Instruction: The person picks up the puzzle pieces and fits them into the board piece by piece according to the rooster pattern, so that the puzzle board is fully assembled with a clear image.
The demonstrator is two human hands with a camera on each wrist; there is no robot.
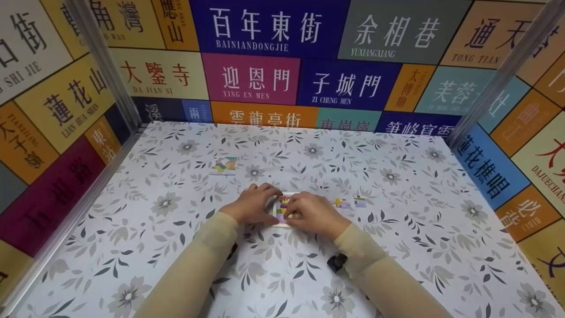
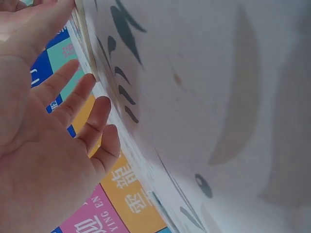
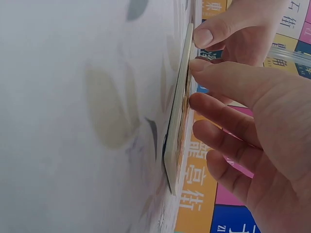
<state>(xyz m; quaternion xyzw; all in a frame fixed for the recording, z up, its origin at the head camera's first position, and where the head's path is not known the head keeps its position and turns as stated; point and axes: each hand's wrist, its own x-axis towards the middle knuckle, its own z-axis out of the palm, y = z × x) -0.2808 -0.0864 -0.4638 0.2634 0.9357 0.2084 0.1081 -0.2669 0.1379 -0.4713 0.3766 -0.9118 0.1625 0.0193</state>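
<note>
A small jigsaw puzzle board (image 1: 282, 211) with a pale rim and colourful pieces lies flat on the table between the hands. Along its left side rests my left hand (image 1: 255, 205), thumb near the lower edge and forefinger near the upper corner. The other fingers (image 2: 99, 111) spread loosely. From the right, my right hand (image 1: 314, 214) reaches over the board, its thumb and forefinger pinching a jigsaw piece (image 3: 185, 105) low against the board's face. That piece is mostly hidden by fingers. The remaining right fingers (image 3: 218, 138) bend loosely beside the board.
Loose jigsaw pieces (image 1: 340, 203) lie right of the board, one (image 1: 360, 202) slightly apart. A small picture card (image 1: 224, 165) sits farther back on the left. The table has a floral cover (image 1: 397, 247), and sign-printed walls (image 1: 251, 79) enclose its back and sides.
</note>
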